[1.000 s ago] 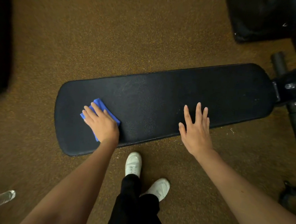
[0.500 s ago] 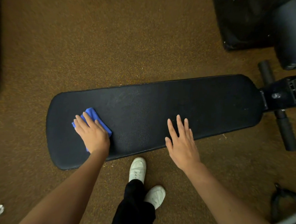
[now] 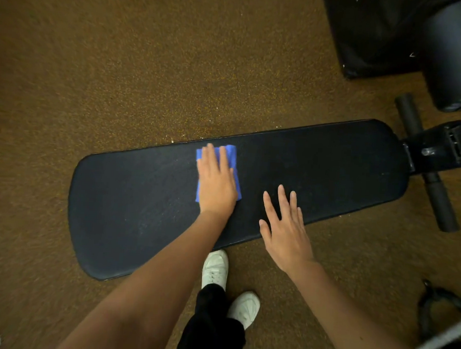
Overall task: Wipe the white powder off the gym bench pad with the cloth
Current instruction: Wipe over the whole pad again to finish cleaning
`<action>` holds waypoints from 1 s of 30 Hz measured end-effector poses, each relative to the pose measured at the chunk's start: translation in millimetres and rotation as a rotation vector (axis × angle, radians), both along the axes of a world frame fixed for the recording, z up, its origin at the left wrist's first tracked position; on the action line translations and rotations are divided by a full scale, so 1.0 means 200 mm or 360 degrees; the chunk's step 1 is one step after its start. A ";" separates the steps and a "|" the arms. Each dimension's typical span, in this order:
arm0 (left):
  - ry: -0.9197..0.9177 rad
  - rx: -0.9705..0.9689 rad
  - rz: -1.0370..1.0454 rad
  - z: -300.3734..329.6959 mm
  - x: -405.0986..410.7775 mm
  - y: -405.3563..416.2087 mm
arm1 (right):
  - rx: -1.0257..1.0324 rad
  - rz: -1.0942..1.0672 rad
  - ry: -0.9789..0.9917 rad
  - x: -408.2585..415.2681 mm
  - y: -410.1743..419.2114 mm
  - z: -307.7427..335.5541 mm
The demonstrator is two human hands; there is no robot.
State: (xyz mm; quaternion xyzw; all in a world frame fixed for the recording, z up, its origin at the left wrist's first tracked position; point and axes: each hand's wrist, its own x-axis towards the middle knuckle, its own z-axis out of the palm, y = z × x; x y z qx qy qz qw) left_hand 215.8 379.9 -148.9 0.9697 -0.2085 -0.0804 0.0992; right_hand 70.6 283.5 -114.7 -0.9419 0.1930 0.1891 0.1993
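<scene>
A long black bench pad (image 3: pixel 142 209) lies across the middle of the head view. A folded blue cloth (image 3: pixel 231 155) sits near the pad's far edge, around its middle. My left hand (image 3: pixel 217 184) presses flat on the cloth with straight fingers. My right hand (image 3: pixel 285 228) lies flat with spread fingers on the pad's near edge, just right of the left hand. Faint pale smears show on the pad left of the cloth; white specks lie on the floor (image 3: pixel 172 138) by the far edge.
The pad joins a black frame with foam rollers (image 3: pixel 436 195) at the right. Black padded equipment (image 3: pixel 391 36) stands at the top right. My white shoes (image 3: pixel 215 268) stand just under the pad's near edge. Brown speckled floor (image 3: pixel 123 62) surrounds the bench.
My left hand has slid the cloth from the pad's left end rightward and toward the far edge. My right hand has stayed flat on the pad's near edge.
</scene>
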 end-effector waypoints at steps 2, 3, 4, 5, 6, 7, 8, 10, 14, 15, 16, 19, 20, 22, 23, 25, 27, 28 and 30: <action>0.0041 0.0009 -0.0279 0.00 0.00 0.00 | -0.0006 -0.0012 -0.0007 0.00 0.00 0.00; 0.0028 0.0025 -0.0290 0.00 0.01 0.02 | -0.0002 -0.0019 -0.0002 0.00 0.00 0.00; -0.0009 0.0055 -0.0228 -0.01 0.03 0.03 | 0.0004 -0.0026 0.0003 0.00 0.00 0.00; -0.0037 0.0100 -0.0140 -0.01 0.05 0.02 | 0.0005 -0.0032 0.0007 0.00 0.00 0.00; -0.0030 0.0127 -0.0043 -0.01 0.07 0.00 | 0.0005 -0.0036 0.0006 0.00 0.00 0.00; 0.0014 0.0139 0.0028 0.01 0.08 -0.02 | 0.0008 -0.0039 0.0007 0.01 0.00 0.01; 0.0056 0.0147 0.0043 0.02 0.08 -0.05 | 0.0014 -0.0045 0.0010 0.01 0.00 0.01; 0.0077 0.0152 -0.0136 0.02 0.06 -0.10 | 0.0027 -0.0056 0.0025 0.02 0.00 0.01; 0.0033 0.0089 -0.0481 0.04 -0.06 -0.12 | 0.0036 -0.0074 -0.0001 0.02 0.00 0.01; 0.0011 0.0118 -0.0446 0.04 -0.10 -0.12 | 0.0055 -0.0090 -0.0008 0.02 -0.01 0.02; 0.0013 0.0144 -0.0429 0.05 -0.14 -0.12 | 0.0074 -0.0101 -0.0007 0.02 -0.01 0.02; 0.0016 0.0175 -0.0591 0.14 -0.18 -0.11 | 0.0065 -0.0148 -0.0072 0.04 0.00 0.04; -0.0012 0.0091 -0.0588 0.15 -0.14 -0.10 | 0.0043 -0.0160 -0.0141 0.06 0.01 0.05; 0.0041 -0.0188 -0.0444 0.16 -0.03 -0.09 | 0.0000 -0.0107 -0.0236 0.11 0.06 0.04; 0.0075 -0.0292 -0.0362 0.17 0.03 -0.09 | -0.0022 -0.0056 -0.0247 0.16 0.09 0.03; 0.0224 -0.0339 -0.0320 0.17 0.13 -0.08 | -0.0094 0.0019 -0.0261 0.27 0.14 0.00; 0.0311 -0.0313 -0.0449 0.15 0.18 -0.08 | -0.0164 0.0031 -0.0237 0.36 0.17 -0.05; 0.0313 -0.0327 -0.0493 0.14 0.19 -0.08 | -0.0184 0.0039 -0.0214 0.38 0.18 -0.07; 0.0351 -0.0357 -0.0473 0.13 0.17 -0.09 | -0.0219 0.0083 -0.0216 0.38 0.19 -0.10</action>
